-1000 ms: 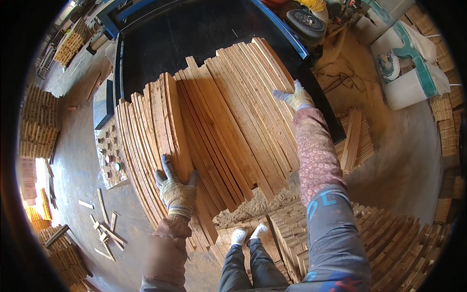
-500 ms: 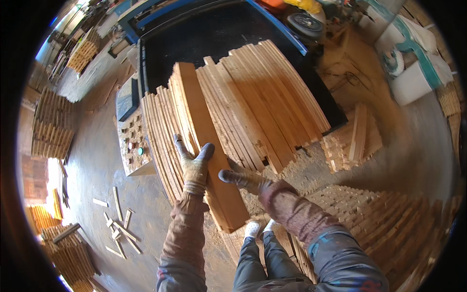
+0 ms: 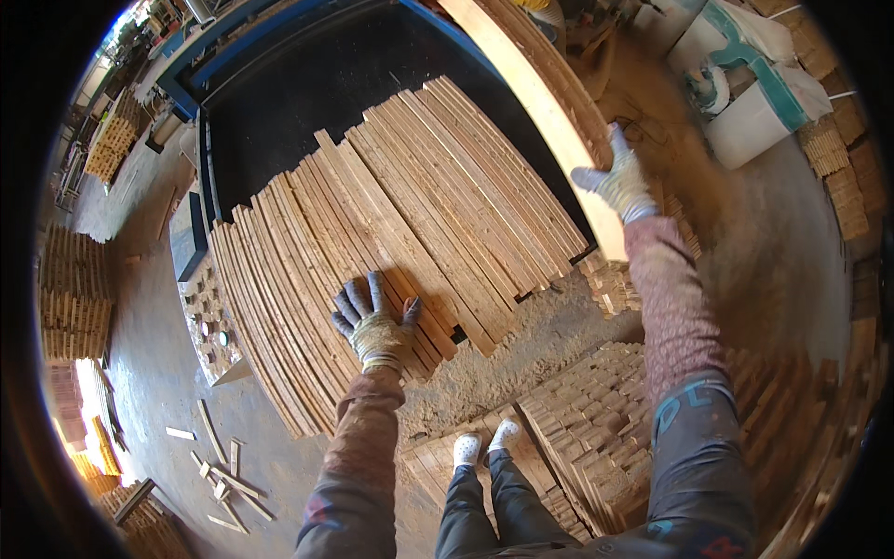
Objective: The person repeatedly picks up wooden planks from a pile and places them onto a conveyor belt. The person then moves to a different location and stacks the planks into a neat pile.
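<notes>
A row of narrow wooden strips (image 3: 438, 205) lies side by side across the black machine bed (image 3: 279, 112), their near ends uneven. My gloved left hand (image 3: 380, 328) rests on the strips with its fingers spread, holding nothing. At the right edge of the bed, my gloved right hand (image 3: 618, 179) grips a long, thick wooden board (image 3: 540, 107). The thumb is on the pale face and the fingers are over the brown side. The board's far end runs out of the picture at the top.
Stacked wood (image 3: 605, 419) stands low at the near right, by my white shoes (image 3: 467, 449). Sawdust (image 3: 540, 340) lies below the bed. A button panel (image 3: 207, 321) is at the left, with scattered offcuts (image 3: 223, 480) on the floor. A white-and-teal container (image 3: 759, 116) stands far right.
The thick board has moved from atop the strips to the bed's right edge, now in my right hand. My left hand has left it and lies on the strips. The view has shifted.
</notes>
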`<state>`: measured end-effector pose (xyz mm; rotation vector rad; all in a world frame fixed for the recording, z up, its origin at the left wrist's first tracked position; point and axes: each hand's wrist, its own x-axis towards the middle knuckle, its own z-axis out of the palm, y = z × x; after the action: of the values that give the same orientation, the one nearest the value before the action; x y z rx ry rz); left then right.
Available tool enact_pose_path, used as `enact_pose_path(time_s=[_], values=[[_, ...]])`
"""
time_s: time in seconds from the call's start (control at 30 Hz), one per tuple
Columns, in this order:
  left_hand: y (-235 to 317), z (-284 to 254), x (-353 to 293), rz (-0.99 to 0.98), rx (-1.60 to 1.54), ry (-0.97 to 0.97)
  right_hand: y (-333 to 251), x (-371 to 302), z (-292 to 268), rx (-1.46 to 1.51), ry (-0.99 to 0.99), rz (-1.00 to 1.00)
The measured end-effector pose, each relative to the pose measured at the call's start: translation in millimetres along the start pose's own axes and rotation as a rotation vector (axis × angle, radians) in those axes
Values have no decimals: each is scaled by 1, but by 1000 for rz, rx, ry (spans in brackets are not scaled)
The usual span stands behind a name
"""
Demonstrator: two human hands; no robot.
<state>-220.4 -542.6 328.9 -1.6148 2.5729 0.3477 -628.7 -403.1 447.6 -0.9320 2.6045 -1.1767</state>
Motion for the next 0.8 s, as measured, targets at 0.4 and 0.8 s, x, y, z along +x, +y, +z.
enact_pose_path(time_s=[0.4,0.8], values=[[-1,7,3,-7,78,59,68,7,97,-486,-234,413],[-17,-6,-11,-28,-72,19,35,-43,117,-643,-101,449]])
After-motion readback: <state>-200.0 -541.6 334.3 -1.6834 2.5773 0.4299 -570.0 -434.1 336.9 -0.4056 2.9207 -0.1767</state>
